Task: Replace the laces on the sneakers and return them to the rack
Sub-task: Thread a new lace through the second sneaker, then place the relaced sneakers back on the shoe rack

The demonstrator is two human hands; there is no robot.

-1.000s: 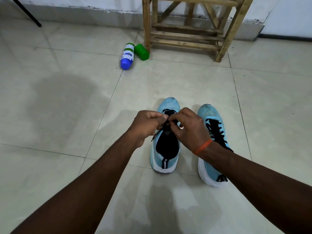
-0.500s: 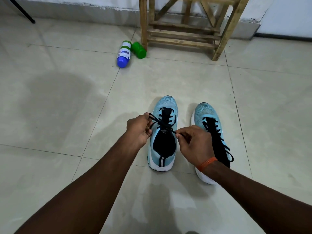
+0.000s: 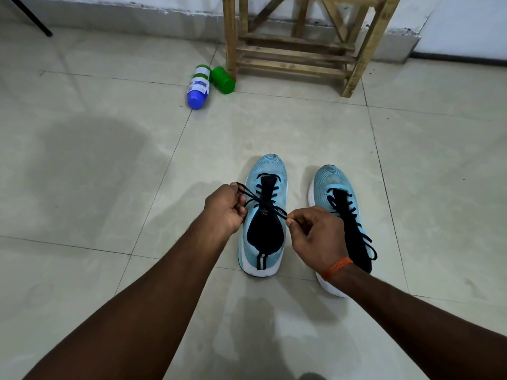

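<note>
Glossy pale beige floor tiles (image 3: 82, 174) with thin dark grout lines run back to a scuffed white wall; a slatted bamboo-coloured wooden rack (image 3: 296, 53) stands against it. Just left of the rack's front leg lie a white bottle with a blue cap (image 3: 198, 87) and a green plastic cylinder (image 3: 222, 79), touching. Well in front of the rack, toes toward it, sit two light-blue knit sneakers with white soles: the left sneaker (image 3: 264, 215) and the right sneaker (image 3: 336, 204), already laced. The left hand (image 3: 226, 208) and right hand (image 3: 319, 237), an orange band (image 3: 337, 267) at its wrist, each pinch an end of the left sneaker's black lace (image 3: 263, 202), drawn taut
</note>
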